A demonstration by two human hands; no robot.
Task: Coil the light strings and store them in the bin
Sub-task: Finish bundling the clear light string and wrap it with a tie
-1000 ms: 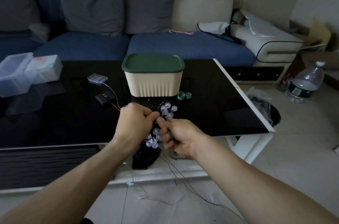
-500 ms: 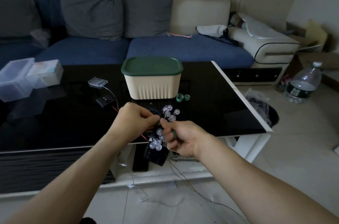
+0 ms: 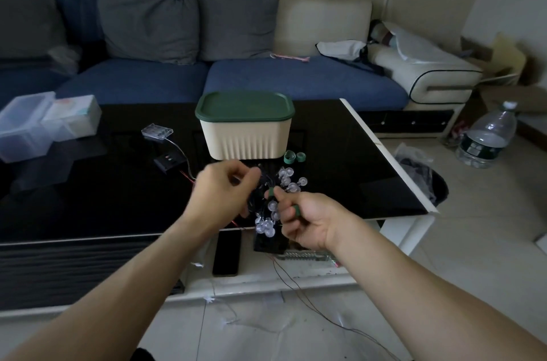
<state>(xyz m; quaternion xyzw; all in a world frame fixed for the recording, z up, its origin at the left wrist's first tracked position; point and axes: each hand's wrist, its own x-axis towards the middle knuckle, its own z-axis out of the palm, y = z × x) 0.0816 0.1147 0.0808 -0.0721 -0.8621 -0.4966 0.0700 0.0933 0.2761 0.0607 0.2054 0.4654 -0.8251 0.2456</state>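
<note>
Head view looks down on a glossy black table (image 3: 88, 198), where both hands meet over its near edge around a bundled light string (image 3: 276, 198) of small clear globe bulbs on dark wire. Left hand (image 3: 220, 195) pinches the wire at the top of the bundle with curled fingers, though motion blur makes the exact hold hard to read. Right hand (image 3: 307, 220) grips the lower side of the bundle, thumb and forefinger pinching a green tie (image 3: 270, 192), a second green band showing at its curled fingers. Just behind the bundle stands the cream bin (image 3: 245, 138) with its green lid (image 3: 244, 104) on. Two green rings (image 3: 294, 157) lie beside the bin's right corner. A clear battery box (image 3: 157, 132) and a black controller (image 3: 169, 161) sit to the left, wired together
</note>
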